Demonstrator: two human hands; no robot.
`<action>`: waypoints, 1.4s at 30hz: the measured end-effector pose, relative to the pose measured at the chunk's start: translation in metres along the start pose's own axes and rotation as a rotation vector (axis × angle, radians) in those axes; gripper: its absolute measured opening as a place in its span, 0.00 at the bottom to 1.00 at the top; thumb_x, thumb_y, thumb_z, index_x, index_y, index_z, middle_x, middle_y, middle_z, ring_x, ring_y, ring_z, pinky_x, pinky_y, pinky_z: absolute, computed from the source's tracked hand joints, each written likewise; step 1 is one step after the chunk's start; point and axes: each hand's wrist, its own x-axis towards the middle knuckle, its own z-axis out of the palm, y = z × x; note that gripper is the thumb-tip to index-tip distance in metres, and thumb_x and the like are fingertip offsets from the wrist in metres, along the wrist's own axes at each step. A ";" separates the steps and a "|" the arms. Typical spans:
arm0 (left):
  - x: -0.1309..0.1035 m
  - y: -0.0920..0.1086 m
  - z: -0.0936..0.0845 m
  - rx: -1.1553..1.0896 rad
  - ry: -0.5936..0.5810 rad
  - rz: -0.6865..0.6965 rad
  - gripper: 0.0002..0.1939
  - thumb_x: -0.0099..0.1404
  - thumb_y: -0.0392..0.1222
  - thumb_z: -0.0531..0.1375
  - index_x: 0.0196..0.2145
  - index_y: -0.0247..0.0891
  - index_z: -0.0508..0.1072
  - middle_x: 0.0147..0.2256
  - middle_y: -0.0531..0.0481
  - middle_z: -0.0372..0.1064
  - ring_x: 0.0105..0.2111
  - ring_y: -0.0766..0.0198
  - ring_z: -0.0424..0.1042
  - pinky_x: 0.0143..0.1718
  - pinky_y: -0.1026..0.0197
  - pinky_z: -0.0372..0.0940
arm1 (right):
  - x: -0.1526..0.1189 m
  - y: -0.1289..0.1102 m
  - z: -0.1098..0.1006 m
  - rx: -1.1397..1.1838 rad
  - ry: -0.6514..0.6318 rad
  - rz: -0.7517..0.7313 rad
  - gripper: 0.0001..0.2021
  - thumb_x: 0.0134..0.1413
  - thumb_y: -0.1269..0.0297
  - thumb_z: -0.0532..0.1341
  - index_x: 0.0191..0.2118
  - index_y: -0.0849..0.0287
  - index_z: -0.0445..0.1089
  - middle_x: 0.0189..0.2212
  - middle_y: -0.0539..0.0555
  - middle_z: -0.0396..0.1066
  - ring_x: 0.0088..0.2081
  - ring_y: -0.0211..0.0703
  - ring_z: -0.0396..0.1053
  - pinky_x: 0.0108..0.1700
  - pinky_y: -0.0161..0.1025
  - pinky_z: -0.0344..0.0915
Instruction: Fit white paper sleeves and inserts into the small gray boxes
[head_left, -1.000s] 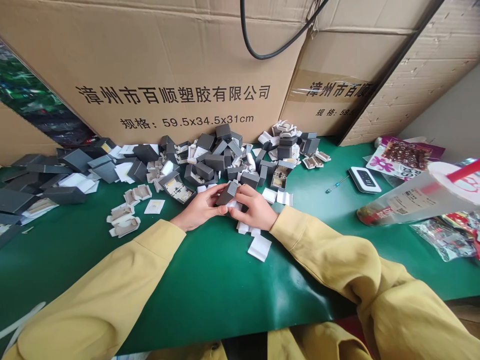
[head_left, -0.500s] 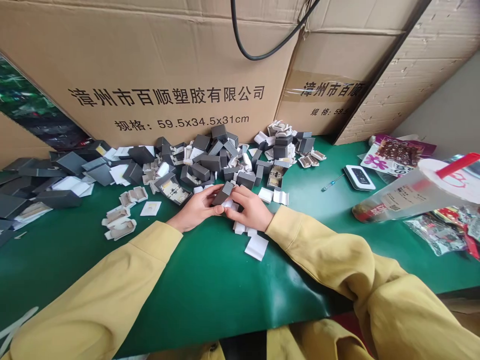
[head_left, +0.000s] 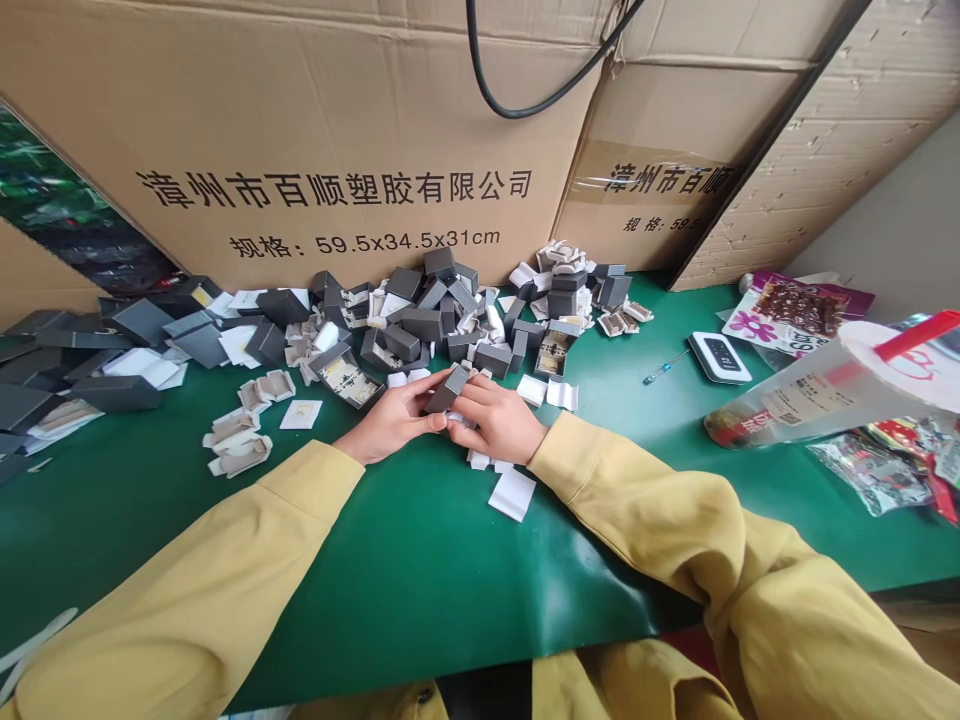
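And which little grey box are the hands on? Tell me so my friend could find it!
Start at the big printed brown cardboard, then look down past the heap of dark boxes to the green table. There, between the left hand and the right hand, is one small dark grey box, tilted. It's the only box being held; its lookalikes lie in piles.

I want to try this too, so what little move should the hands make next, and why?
Probably hold the box steady in the left hand while the right hand gently nudges the white piece near it: both hands are on the box, and that piece shows between them.
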 end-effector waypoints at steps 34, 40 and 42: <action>-0.002 0.007 0.002 -0.173 -0.013 -0.094 0.29 0.55 0.44 0.64 0.55 0.38 0.65 0.44 0.41 0.69 0.43 0.53 0.69 0.34 0.60 0.69 | 0.004 0.005 0.004 0.125 0.046 -0.143 0.26 0.52 0.42 0.53 0.41 0.63 0.64 0.36 0.60 0.66 0.39 0.49 0.60 0.44 0.48 0.64; -0.002 0.008 0.002 -0.195 -0.011 -0.128 0.28 0.56 0.44 0.63 0.54 0.37 0.66 0.44 0.41 0.69 0.40 0.55 0.70 0.34 0.58 0.70 | 0.005 0.004 0.006 0.161 0.007 -0.057 0.31 0.45 0.35 0.52 0.40 0.62 0.66 0.34 0.58 0.67 0.39 0.48 0.61 0.43 0.47 0.64; -0.002 0.008 0.002 -0.193 0.001 -0.126 0.28 0.57 0.44 0.63 0.55 0.39 0.65 0.46 0.41 0.69 0.41 0.55 0.70 0.34 0.57 0.71 | 0.004 0.005 0.007 0.170 0.001 -0.049 0.32 0.45 0.35 0.52 0.42 0.61 0.66 0.36 0.58 0.68 0.40 0.49 0.62 0.44 0.47 0.64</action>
